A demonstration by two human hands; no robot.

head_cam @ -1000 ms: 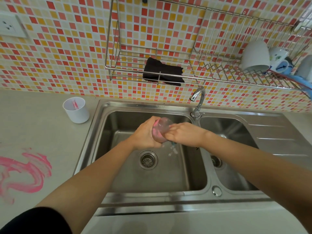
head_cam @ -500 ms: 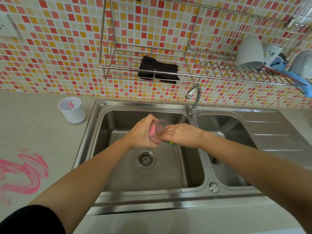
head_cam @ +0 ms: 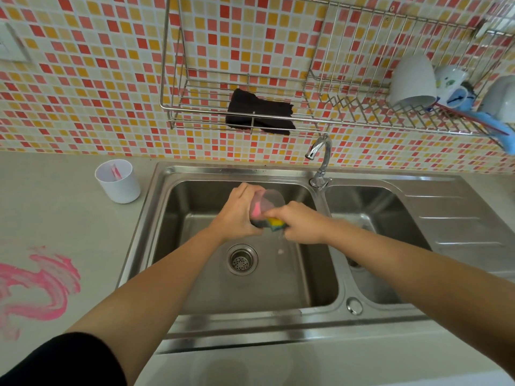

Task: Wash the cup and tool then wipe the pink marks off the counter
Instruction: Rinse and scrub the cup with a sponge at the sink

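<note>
Two hands over the sink, and the cup is getting its scrub.
The left hand (head_cam: 239, 213) wraps round the clear cup (head_cam: 269, 199) and tilts it toward the right hand (head_cam: 302, 222), likely so the sponge (head_cam: 276, 223) pinched there can reach the pink residue. It all happens above the sink (head_cam: 278, 288), so drips fall in. The pink marks (head_cam: 41, 285) wait on the bench (head_cam: 55, 224), well apart to the left.

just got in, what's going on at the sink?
A person is washing a clear cup over the left sink basin. The left hand holds the cup, which has pink residue inside, and the right hand presses a yellow-green sponge against it. A pink tool stands in a white cup on the counter, not yet washed. The pink marks at the counter's left edge are not yet wiped.
</note>
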